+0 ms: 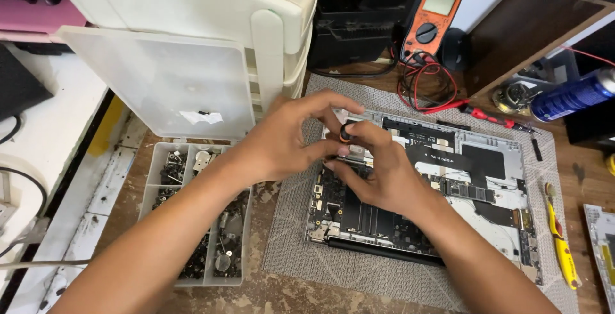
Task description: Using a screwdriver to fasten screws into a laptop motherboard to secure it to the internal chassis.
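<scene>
At the far left of the frame a white bench edge and cables run down the side, and just right of them, at lower left, a clear compartmented parts box (192, 224) lies open, its cells full of small screws and dark fittings and its lid (160, 83) tipped up against a cream plastic drawer cabinet (211, 0). The left hand (282, 138) reaches in from lower left over a grey woven mat (288, 237), fingers curled closed and thumb and forefinger pinched toward a small black-and-orange screwdriver handle (346, 133) at the centre of the frame. The right hand (378, 173) comes up from lower right and meets it there, fingertips closed round the same handle, so both hands touch it and neither is clearly nearer. The handle's end faces the camera, which suggests its long axis runs roughly straight down into the opened laptop (448, 186) beneath; the tip is hidden by the fingers. Further right lie the bare boards, then red probe leads (429, 90) trailing from an orange multimeter (432, 23) at top centre, a blue spray can (573, 96) at upper right, and a yellow utility knife (560, 237) at the right edge.
</scene>
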